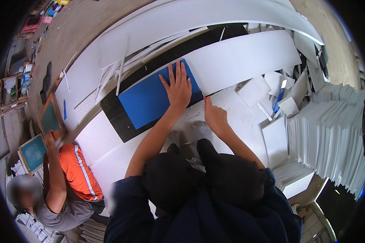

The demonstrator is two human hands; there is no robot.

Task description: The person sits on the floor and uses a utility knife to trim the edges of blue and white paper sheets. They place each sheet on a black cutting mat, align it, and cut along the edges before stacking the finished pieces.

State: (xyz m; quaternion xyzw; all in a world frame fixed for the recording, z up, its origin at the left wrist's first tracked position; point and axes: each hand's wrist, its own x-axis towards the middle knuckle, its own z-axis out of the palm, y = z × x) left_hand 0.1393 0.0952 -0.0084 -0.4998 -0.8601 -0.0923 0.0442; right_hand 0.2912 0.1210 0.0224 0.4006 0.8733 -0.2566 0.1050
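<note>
My left hand presses flat on a blue rectangular board, its fingers spread. Under that board lies a long black strip, which shows along its near and left edges. A long white sheet extends to the right from beside the blue board. Close to the blue board's right edge, my right hand is closed around a small red tool. Only its red end shows, so I cannot tell its exact kind.
White offcuts and a blue cutter knife lie to the right, near a tall stack of white sheets. At the left, a person in a grey shirt handles a green framed board. A long white panel curves across the far side.
</note>
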